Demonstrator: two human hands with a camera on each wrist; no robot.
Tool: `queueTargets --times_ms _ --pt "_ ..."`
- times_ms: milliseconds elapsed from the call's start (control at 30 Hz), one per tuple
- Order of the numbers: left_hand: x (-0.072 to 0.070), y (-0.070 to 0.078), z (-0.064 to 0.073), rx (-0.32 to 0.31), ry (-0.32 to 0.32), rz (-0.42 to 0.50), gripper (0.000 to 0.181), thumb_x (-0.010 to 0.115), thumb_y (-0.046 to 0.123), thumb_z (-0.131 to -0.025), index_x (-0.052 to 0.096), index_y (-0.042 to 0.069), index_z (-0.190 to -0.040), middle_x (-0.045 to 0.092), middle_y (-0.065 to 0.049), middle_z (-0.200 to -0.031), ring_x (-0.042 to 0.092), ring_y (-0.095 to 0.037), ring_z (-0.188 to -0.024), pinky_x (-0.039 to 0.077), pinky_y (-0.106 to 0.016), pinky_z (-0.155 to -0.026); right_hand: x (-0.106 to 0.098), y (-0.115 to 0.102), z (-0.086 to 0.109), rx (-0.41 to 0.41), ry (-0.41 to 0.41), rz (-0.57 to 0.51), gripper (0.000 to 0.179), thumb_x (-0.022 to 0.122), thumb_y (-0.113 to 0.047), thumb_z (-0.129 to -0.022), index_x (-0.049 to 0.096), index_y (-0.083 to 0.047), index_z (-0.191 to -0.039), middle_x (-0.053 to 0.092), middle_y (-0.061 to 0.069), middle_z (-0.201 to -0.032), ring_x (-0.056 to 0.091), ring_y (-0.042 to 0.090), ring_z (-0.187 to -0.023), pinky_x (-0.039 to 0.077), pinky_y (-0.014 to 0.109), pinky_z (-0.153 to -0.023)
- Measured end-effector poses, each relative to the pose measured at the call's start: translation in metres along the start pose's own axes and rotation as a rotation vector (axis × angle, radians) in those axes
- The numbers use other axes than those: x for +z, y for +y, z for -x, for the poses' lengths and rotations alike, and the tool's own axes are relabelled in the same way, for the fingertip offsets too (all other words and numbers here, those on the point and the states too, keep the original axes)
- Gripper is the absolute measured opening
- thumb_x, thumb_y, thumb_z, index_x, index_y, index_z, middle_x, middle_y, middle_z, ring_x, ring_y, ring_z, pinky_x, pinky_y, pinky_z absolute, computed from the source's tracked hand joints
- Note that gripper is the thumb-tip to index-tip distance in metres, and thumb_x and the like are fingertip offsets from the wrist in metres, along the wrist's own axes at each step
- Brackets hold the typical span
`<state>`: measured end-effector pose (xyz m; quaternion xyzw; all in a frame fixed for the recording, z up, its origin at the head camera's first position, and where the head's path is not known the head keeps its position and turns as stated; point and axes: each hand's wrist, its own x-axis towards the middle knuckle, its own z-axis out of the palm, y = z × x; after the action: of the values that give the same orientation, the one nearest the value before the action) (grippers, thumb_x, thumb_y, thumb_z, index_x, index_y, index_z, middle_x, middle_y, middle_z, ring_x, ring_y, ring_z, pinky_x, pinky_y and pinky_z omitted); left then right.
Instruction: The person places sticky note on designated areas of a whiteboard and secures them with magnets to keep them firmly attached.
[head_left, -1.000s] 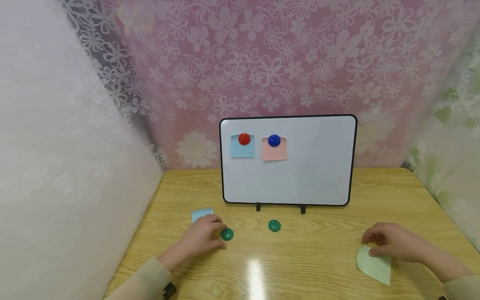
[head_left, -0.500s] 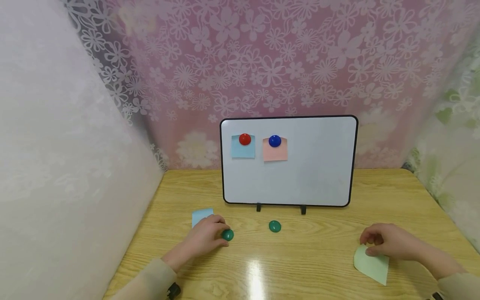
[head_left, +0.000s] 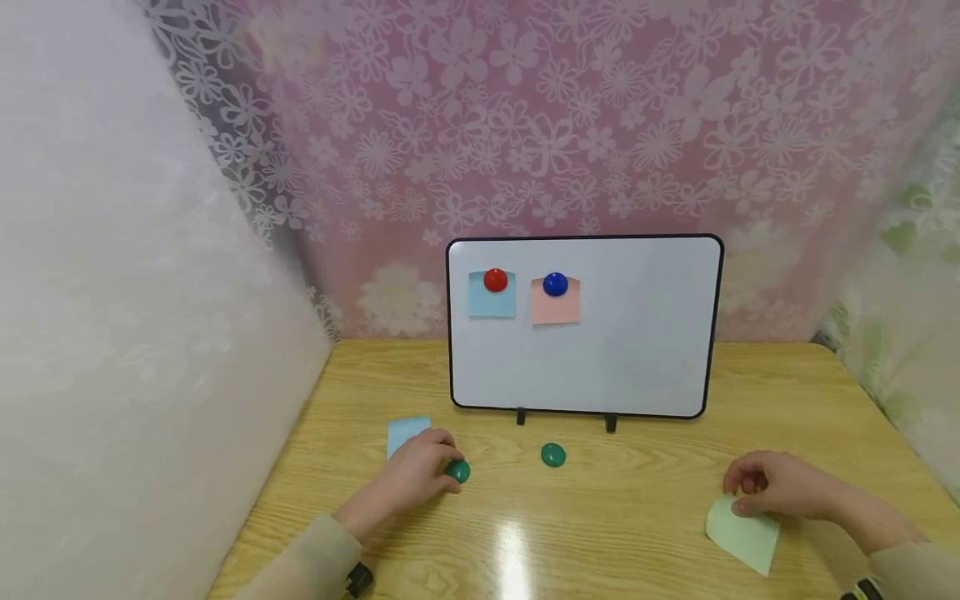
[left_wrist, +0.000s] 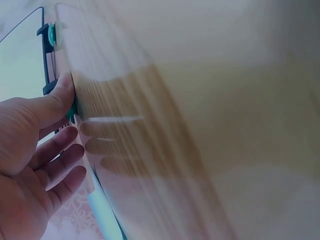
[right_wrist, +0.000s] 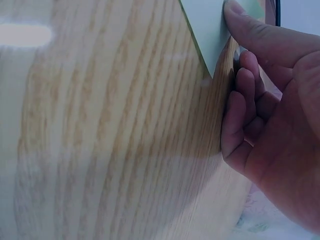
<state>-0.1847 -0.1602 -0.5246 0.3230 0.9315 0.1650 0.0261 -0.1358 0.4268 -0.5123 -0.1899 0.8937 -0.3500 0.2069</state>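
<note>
My left hand (head_left: 416, 473) is at a round green magnet (head_left: 459, 472) on the table, thumb and index finger on either side of it. In the left wrist view the thumb covers most of that green magnet (left_wrist: 71, 111), and the other fingers curve loosely below. Far to the right, my right hand (head_left: 783, 485) pinches a pale green sticky note (head_left: 742, 533) by its upper edge, thumb on top. The note's near corner slants down toward the table. In the right wrist view the thumb presses the sticky note (right_wrist: 207, 30) while the remaining fingers are curled.
A whiteboard (head_left: 645, 333) stands at the back on black feet (head_left: 611, 423). On it, a red magnet (head_left: 495, 280) holds a blue note (head_left: 491, 305) and a blue magnet (head_left: 555, 284) a pink note (head_left: 556, 312). Another green magnet (head_left: 553, 454) and blue paper (head_left: 405, 431) lie on the table.
The left hand has moved slightly right, its thumb and index finger closing in around the green magnet. The right hand has shifted a little left with the sticky note. The head view has moved slightly.
</note>
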Motion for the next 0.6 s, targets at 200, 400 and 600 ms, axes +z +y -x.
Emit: queueTargets --times_ms 200,400,600 --pt "0.0002 0.0021 0.0003 -0.015 0.015 0.01 0.037 0.092 0.033 -0.087 0.082 0.012 -0.116 0.066 0.003 -0.115 0.058 -0.011 -0.101 0.055 -0.029 -0.085 -0.0005 -0.0014 -0.0009 0.001 -0.018 -0.028 0.014 0.081 -0.013 -0.096 0.07 -0.005 -0.1 0.054 -0.004 -0.082 0.046 0.005 -0.072 0.035 0.028 -0.061" --pt "0.0003 0.0037 -0.0019 -0.034 0.009 0.014 0.035 0.093 0.031 -0.086 0.082 0.013 -0.114 0.065 0.004 -0.114 0.057 -0.011 -0.099 0.055 -0.028 -0.084 -0.0007 -0.0012 -0.002 -0.004 -0.025 -0.039 0.014 0.081 -0.012 -0.097 0.07 -0.003 -0.1 0.054 -0.004 -0.082 0.046 0.006 -0.072 0.036 0.028 -0.06" --pt "0.0003 0.0066 -0.0045 -0.03 -0.004 -0.009 0.035 0.093 0.031 -0.085 0.081 0.014 -0.114 0.066 0.005 -0.112 0.059 -0.012 -0.1 0.055 -0.029 -0.085 -0.0012 -0.0005 -0.0017 0.0 -0.027 -0.042 0.013 0.081 -0.011 -0.097 0.07 -0.004 -0.101 0.054 -0.004 -0.082 0.046 0.006 -0.071 0.035 0.028 -0.06"
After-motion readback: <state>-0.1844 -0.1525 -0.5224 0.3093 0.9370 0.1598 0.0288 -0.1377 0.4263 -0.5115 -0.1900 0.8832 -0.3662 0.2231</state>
